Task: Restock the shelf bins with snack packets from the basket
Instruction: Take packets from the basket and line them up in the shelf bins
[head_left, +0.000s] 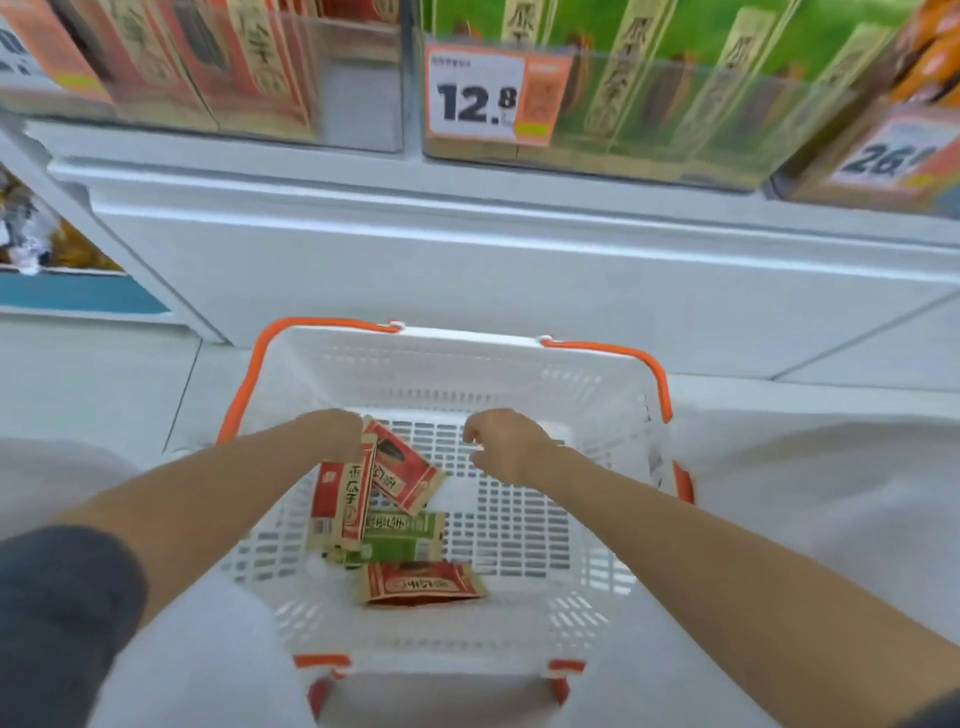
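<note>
The left hand (337, 434) grips two red-and-tan flat snack packets (345, 493) by their upper edges, inside the white perforated plastic basket (467, 340) with orange handles (658, 376). Below them, a green flat packet (402, 538) and a third red packet (423, 583) lie loose on the basket floor. The right hand (506, 447) hovers just beside, fingers loosely curled, holding nothing. The packets look light, thin, pliable and probably slick. Pinch a sealed edge, not the filled middle; contents may crush. The clear shelf bins (675, 119) stand above, well apart from the basket.

The white slotted basket (363, 374) has orange handles (657, 379) and holds red-and-tan packets (410, 470) and one green packet (402, 535).
</note>
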